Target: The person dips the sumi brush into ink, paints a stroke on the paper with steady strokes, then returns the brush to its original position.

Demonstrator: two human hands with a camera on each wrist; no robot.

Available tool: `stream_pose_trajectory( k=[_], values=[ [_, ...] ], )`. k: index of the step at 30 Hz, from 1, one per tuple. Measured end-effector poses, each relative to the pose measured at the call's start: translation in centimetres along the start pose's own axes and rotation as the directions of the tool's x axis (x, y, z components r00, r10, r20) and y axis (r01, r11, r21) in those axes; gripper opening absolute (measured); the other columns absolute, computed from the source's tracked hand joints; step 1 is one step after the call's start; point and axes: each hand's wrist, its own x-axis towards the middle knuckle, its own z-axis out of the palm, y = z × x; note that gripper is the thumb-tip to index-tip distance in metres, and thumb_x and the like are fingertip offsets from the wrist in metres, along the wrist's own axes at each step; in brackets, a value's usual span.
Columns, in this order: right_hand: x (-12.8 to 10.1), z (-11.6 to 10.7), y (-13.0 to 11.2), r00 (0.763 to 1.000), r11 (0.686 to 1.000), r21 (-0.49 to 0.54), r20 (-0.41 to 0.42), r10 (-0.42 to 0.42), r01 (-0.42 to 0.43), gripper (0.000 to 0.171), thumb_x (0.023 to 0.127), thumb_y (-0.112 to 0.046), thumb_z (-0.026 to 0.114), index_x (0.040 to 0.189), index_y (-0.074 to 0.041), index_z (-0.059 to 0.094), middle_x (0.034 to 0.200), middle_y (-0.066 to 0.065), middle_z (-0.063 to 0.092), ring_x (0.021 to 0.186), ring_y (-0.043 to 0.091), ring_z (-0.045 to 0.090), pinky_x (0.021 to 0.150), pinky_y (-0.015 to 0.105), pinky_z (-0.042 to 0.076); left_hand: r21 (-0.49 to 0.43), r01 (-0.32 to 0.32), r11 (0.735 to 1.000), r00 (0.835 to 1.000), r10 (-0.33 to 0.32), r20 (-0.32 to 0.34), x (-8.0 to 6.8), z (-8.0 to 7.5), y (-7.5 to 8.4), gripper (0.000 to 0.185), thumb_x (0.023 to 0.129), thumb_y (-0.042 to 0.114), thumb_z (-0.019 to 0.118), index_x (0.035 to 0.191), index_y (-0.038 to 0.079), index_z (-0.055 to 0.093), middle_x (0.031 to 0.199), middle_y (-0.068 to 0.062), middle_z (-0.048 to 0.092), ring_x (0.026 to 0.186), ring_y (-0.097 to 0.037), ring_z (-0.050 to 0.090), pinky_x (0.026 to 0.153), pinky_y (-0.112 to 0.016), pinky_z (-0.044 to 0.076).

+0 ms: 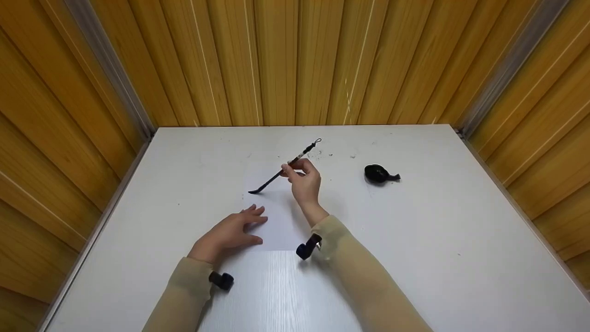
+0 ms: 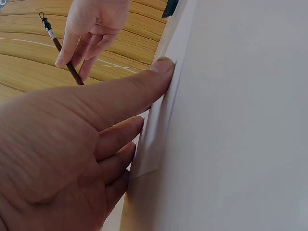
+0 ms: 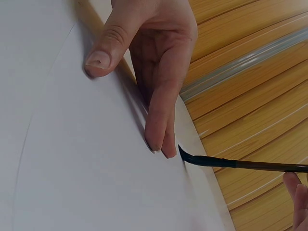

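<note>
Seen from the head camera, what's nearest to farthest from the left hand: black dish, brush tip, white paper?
1. White paper: beneath the left hand.
2. Brush tip: just ahead of it.
3. Black dish: well off to the right.

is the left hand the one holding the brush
No, the right hand holds the brush, while the left hand rests on the white paper.

white table (image 1: 428, 240) with a pale sheet (image 1: 280, 233), perhaps paper, and a black dish (image 1: 376, 174)
</note>
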Motion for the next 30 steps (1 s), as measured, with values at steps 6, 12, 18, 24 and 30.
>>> stream_pose_trajectory(
  k=[6, 12, 18, 24, 30],
  values=[
    [0.1, 0.03, -0.15, 1.0, 1.0, -0.002, 0.009, -0.01, 0.01, 0.015, 0.089, -0.006, 0.079, 0.095, 0.003, 0.068, 0.087, 0.009, 0.075, 0.068, 0.01, 0.076, 0.059, 0.018, 0.055, 0.002, -0.003, 1.0, 1.0, 0.003, -0.006, 0.11, 0.09, -0.11, 0.06, 0.089, 0.023, 0.081, 0.145, 0.016, 0.061, 0.165, 0.003, 0.04, 0.161, -0.024, 0.022, 0.13, -0.051, 0.022],
    [0.11, 0.0, -0.27, 1.0, 1.0, -0.012, 0.014, -0.003, 0.003, 0.016, 0.088, -0.007, 0.08, 0.094, 0.004, 0.069, 0.087, 0.012, 0.075, 0.071, 0.02, 0.079, 0.059, 0.017, 0.054, -0.007, 0.008, 1.0, 1.0, -0.008, -0.014, -0.08, 0.15, -0.1, 0.059, 0.088, 0.023, 0.082, 0.144, 0.016, 0.062, 0.165, 0.004, 0.04, 0.161, -0.024, 0.022, 0.129, -0.052, 0.022],
    [0.17, -0.04, -0.29, 1.0, 1.0, -0.018, 0.019, -0.008, 0.008, 0.015, 0.089, -0.008, 0.08, 0.093, 0.002, 0.069, 0.087, 0.01, 0.075, 0.07, 0.016, 0.078, 0.06, 0.018, 0.054, -0.012, 0.007, 1.0, 1.0, -0.007, -0.015, -0.14, 0.1, -0.07, 0.059, 0.088, 0.023, 0.082, 0.144, 0.016, 0.062, 0.165, 0.004, 0.041, 0.161, -0.023, 0.022, 0.129, -0.051, 0.023],
    [0.09, -0.17, -0.44, 1.0, 1.0, -0.019, 0.026, -0.016, 0.017, 0.015, 0.089, -0.007, 0.079, 0.093, 0.002, 0.068, 0.087, 0.012, 0.076, 0.071, 0.018, 0.078, 0.061, 0.018, 0.055, -0.01, -0.001, 1.0, 1.0, 0.001, -0.01, -0.11, 0.04, -0.04, 0.059, 0.088, 0.022, 0.082, 0.144, 0.015, 0.062, 0.165, 0.004, 0.04, 0.161, -0.024, 0.022, 0.129, -0.052, 0.023],
    [0.12, -0.28, -0.32, 0.999, 1.0, -0.02, 0.032, -0.013, 0.013, 0.015, 0.089, -0.007, 0.079, 0.093, 0.002, 0.068, 0.088, 0.013, 0.076, 0.072, 0.019, 0.079, 0.061, 0.018, 0.056, -0.008, -0.015, 1.0, 1.0, 0.015, -0.009, -0.09, 0.02, -0.2, 0.059, 0.089, 0.021, 0.081, 0.144, 0.014, 0.062, 0.165, 0.002, 0.04, 0.16, -0.025, 0.023, 0.129, -0.052, 0.023]
  ],
)
